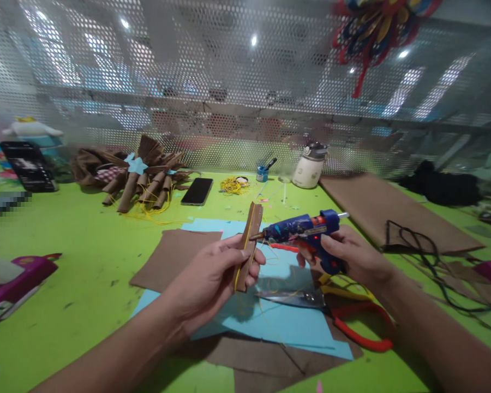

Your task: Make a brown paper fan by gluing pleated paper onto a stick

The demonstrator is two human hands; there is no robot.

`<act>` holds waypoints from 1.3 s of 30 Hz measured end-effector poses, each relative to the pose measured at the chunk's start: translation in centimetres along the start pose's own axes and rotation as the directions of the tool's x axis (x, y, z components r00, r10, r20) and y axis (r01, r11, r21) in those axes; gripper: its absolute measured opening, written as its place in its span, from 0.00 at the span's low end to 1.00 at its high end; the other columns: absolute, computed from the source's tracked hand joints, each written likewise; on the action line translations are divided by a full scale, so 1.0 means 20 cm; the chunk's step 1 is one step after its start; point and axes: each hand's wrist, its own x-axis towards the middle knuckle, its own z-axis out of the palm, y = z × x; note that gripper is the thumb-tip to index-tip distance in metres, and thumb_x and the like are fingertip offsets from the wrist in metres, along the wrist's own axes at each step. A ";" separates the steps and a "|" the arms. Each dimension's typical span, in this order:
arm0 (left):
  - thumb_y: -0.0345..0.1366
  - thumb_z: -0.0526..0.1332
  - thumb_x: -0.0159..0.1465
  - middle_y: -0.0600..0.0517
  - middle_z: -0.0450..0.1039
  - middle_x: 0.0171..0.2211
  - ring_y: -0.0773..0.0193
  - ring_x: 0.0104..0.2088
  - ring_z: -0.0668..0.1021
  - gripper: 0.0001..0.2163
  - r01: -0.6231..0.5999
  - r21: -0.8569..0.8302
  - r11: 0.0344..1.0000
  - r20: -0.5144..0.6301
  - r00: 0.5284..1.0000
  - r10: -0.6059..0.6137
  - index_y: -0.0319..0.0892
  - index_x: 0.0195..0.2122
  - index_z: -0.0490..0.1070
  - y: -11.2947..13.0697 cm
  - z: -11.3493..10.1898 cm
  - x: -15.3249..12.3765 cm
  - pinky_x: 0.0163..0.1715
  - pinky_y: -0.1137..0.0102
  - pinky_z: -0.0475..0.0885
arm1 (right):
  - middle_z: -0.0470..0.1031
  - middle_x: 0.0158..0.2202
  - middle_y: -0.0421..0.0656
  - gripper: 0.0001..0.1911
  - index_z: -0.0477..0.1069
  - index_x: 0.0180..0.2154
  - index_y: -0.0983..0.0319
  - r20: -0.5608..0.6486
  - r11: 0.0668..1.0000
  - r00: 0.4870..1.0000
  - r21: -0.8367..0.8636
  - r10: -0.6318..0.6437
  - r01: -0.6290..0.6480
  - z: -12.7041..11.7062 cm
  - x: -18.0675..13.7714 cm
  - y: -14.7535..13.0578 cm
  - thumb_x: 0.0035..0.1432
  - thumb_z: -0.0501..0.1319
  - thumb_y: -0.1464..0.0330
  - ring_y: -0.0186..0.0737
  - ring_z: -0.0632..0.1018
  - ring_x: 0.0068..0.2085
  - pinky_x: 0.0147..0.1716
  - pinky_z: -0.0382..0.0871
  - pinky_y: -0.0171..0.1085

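Two things are held above the lime-green table (90, 245): a folded strip of brown crepe-like paper (254, 221) and a dark-blue hot glue gun (288, 229). The left hand (219, 267) pinches the strip by its lower half, thumb across the front and fingertips curled round the far edge, so that it stands tilted, its top leaning right, with a yellow string (239, 268) running along its length. The right hand (343, 250) grasps the glue gun by its grip, thumb along the side and fingers wrapped about the handle. The nozzle points left at the middle of the strip; whether it touches the paper or sits just in front, I cannot tell. Below the hands lie sheets of light-blue paper (282, 325), with red-handled scissors (300, 298) resting on them, the handle loops reaching past their right edge. A brown paper sheet (172, 256) lies to the left. Farther back are a bundle of brown paper rolls (129, 194) bearing a light-blue star (136, 165), a black smartphone (197, 191), a tangle of yellow string (231, 186), a small blue jar (262, 174) and a cream-coloured bottle (308, 170).
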 end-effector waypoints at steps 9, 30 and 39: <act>0.23 0.55 0.61 0.48 0.70 0.29 0.71 0.25 0.70 0.06 -0.012 -0.029 1.000 0.030 0.999 0.013 0.33 0.33 0.71 0.00 -0.01 0.01 0.25 0.77 0.66 | 0.73 0.27 0.47 0.19 0.73 0.28 0.64 0.000 0.997 1.000 -0.073 -0.007 0.007 -0.01 -0.02 -0.01 0.57 0.58 0.54 0.42 0.74 0.31 0.30 0.67 0.37; 0.23 0.53 0.61 0.48 0.70 0.30 0.72 0.25 0.69 0.06 -0.015 -0.043 0.999 0.074 0.997 0.019 0.34 0.35 0.69 0.00 0.00 -0.01 0.23 0.77 0.65 | 0.72 0.30 0.46 0.16 0.73 0.30 0.64 -0.133 0.996 0.990 0.064 -0.047 0.056 -0.04 0.01 0.02 0.60 0.58 0.57 0.38 0.73 0.29 0.28 0.66 0.35; 0.23 0.55 0.60 0.48 0.70 0.30 0.72 0.25 0.70 0.05 -0.019 0.008 1.000 0.024 1.000 0.019 0.34 0.34 0.70 -0.02 -0.02 0.01 0.23 0.77 0.65 | 0.72 0.24 0.43 0.20 0.72 0.29 0.64 -0.500 0.798 0.830 -0.591 -0.246 -0.120 -0.15 0.08 0.06 0.58 0.57 0.53 0.37 0.71 0.26 0.25 0.63 0.34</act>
